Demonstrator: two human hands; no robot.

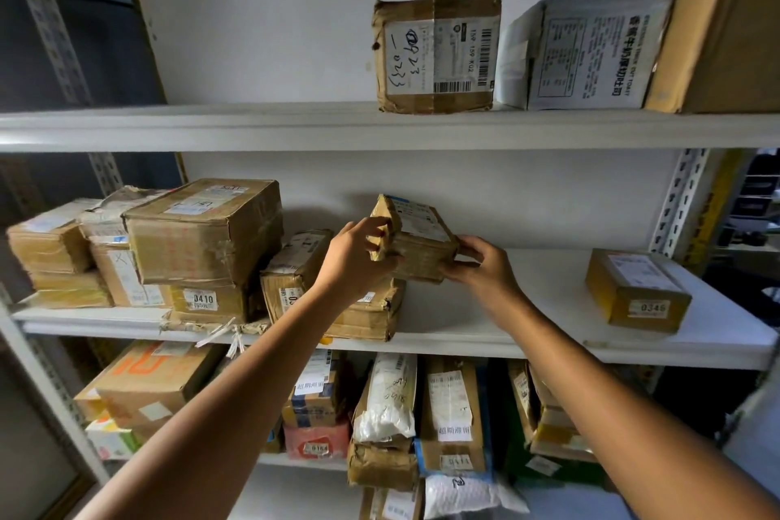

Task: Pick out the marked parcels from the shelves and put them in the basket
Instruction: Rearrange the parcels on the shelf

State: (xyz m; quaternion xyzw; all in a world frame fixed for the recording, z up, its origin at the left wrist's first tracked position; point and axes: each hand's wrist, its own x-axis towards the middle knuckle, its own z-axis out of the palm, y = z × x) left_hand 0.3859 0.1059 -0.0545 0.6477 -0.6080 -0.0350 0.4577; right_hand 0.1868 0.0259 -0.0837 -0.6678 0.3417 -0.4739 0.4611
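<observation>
Head view: small brown taped cardboard parcel (415, 249) held tilted.
My left hand (354, 255) pinches its 9 o'clock end, right hand (481, 264) grips 4 o'clock, over the white middle shelf (527, 308); I'd check the marking, then draw it out level.

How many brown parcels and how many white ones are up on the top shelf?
Brown parcels: 2, the taped box and the big carton at the right end of the top shelf
White parcels: 1, the printed package between them
Total: 3
</observation>
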